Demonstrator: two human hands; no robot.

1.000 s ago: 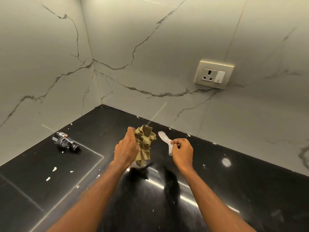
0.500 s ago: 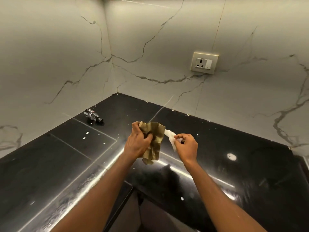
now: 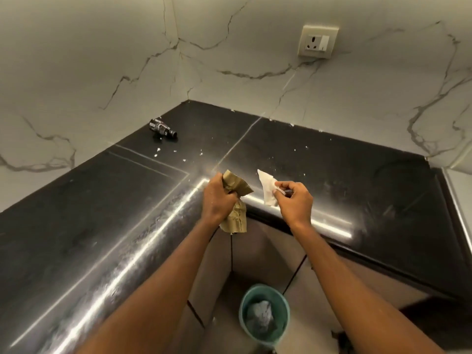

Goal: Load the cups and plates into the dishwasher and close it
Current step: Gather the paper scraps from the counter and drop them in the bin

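The cups, plates and dishwasher lie outside this view; their position cannot be told.

Left hand (image 3: 218, 198): fingers curled tight round a crumpled brown sheet (image 3: 236, 186). One part of the sheet stands above the fist; the rest hangs below it.

Right hand (image 3: 293, 198): thumb and forefinger pinch a white scrap (image 3: 267, 187) by its right edge, with the other fingers curled in. The scrap is just beside the brown sheet and does not touch it.

Both hands are in the air over the inner corner of the front edge of the black L-shaped worktop (image 3: 102, 213).

A small dark bottle (image 3: 163, 129) lies on its side near the worktop's left wall edge, short of the back corner. White specks (image 3: 156, 155) are scattered between the bottle and the hands.

A wall socket (image 3: 318, 42) is mounted on the marble-veined back wall, above the right run of the worktop.

A teal bin (image 3: 265, 312) stands on the floor below the hands, in the angle of the base cabinets, with crumpled material inside.
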